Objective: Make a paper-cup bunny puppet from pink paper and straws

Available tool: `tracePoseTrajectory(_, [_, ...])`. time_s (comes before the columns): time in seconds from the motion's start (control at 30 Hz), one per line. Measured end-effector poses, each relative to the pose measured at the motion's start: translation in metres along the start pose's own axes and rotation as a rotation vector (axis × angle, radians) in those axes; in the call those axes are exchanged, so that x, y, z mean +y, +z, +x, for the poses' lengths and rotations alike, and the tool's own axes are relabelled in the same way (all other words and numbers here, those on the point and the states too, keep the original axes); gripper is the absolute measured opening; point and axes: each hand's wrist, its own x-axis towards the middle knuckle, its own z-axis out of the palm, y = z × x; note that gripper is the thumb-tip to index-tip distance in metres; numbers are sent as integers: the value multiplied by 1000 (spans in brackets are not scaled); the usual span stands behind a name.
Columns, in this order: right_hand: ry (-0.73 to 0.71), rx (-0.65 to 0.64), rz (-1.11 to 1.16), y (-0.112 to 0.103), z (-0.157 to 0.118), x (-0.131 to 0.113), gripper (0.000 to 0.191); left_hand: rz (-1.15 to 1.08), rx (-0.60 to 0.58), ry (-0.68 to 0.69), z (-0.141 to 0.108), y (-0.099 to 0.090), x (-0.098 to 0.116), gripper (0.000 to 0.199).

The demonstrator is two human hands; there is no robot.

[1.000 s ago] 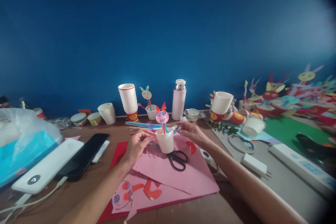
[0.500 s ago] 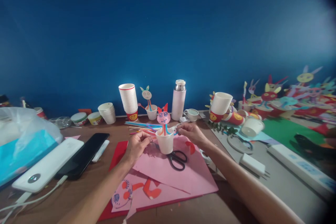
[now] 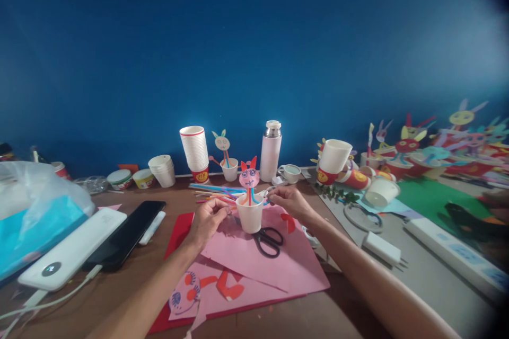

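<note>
A white paper cup (image 3: 250, 217) stands upright between my hands on pink paper (image 3: 294, 267). Out of it rises a pink paper face (image 3: 249, 176) with red ears, on orange and blue pipe cleaners (image 3: 253, 197). My right hand (image 3: 292, 201) pinches the end of a blue pipe cleaner at the cup's right side. On the left, my left hand (image 3: 210, 220) is closed in a pinch beside the cup; what its fingertips hold is too small to make out. Black-handled scissors (image 3: 270, 242) lie touching the cup's base, their blades hidden.
Paper cutouts (image 3: 185, 294) lie at the front. Behind are loose pipe cleaners (image 3: 217, 188), stacked cups (image 3: 193, 148), another cup figure (image 3: 229, 169) and a thermos (image 3: 271, 153). A phone (image 3: 125, 235) and power bank (image 3: 73, 249) are left; a power strip (image 3: 457, 254) is right.
The pink face has turned and shifted very slightly to the right. Both hands keep their pinches in nearly the same places.
</note>
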Motion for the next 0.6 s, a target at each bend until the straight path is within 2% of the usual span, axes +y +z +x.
tracePoseTrajectory(0.13, [1, 3, -4, 1, -2, -4, 18, 20, -4, 18, 1, -1, -4, 15])
tracePoseTrajectory(0.47, [-26, 18, 138, -2, -9, -12, 43, -27, -26, 11, 2, -1, -5, 15])
tracePoseTrajectory(0.6, [-13, 26, 126, -4, -9, -11, 41, -22, -18, 8, 2, -1, -6, 16])
